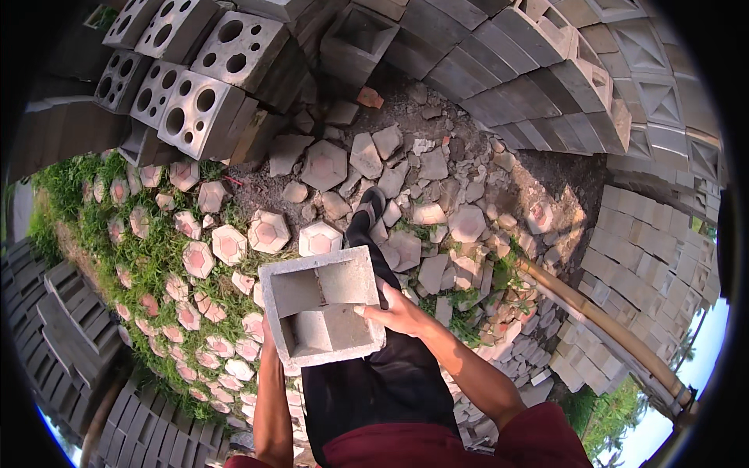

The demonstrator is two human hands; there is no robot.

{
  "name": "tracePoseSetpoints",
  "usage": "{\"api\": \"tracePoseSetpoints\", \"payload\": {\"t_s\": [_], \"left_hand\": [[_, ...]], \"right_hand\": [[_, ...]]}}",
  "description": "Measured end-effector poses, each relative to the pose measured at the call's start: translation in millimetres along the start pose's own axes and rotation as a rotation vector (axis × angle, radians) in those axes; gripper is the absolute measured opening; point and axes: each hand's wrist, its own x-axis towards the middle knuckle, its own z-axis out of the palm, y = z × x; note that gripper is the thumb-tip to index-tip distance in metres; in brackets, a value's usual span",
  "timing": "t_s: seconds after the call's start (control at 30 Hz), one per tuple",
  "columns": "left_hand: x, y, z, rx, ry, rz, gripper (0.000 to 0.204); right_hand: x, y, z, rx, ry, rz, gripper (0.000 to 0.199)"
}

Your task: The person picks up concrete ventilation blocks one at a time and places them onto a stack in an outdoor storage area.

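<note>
A square grey concrete vent block (pixel 324 307) is held in front of my body, its hollow face turned up. Inner walls split that face into several recessed sections. My right hand (pixel 399 313) grips the block's right side, its thumb lying over the rim toward the inside. At the left side, my left hand (pixel 268 334) holds the block too, though most of its fingers are hidden behind it. Below the block show my dark trousers and one foot in a dark sandal (pixel 373 204), which stands on the broken paving.
Concrete blocks with round holes (pixel 201 113) are stacked at the upper left. Grey block stacks (pixel 538 93) rise at the upper right. Hexagonal pavers (pixel 228 245) lie in grass at left, rubble (pixel 433 165) ahead. A bamboo pole (pixel 601 316) slants along the right.
</note>
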Motion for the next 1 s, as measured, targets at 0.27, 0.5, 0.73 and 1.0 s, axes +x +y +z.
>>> {"api": "tracePoseSetpoints", "payload": {"t_s": [0.27, 0.5, 0.73, 1.0], "left_hand": [[75.1, 84.9, 135.0, 0.328, -0.250, 0.156, 0.058], [126.4, 116.8, 195.5, 0.572, -0.245, 0.166, 0.060], [142.6, 157.3, 244.9, 0.761, -0.345, 0.032, 0.067], [228.6, 176.2, 265.5, 0.266, -0.335, -0.128, 0.063]], "right_hand": [[71.2, -16.0, -104.2, 0.036, -0.014, -0.091, 0.062], [89.6, -40.5, -149.6, 0.038, 0.037, 0.046, 0.048], [94.0, -40.0, -153.8, 0.176, 0.161, 0.159, 0.047], [121.3, -110.0, -181.7, 0.314, 0.376, 0.302, 0.034]]}}
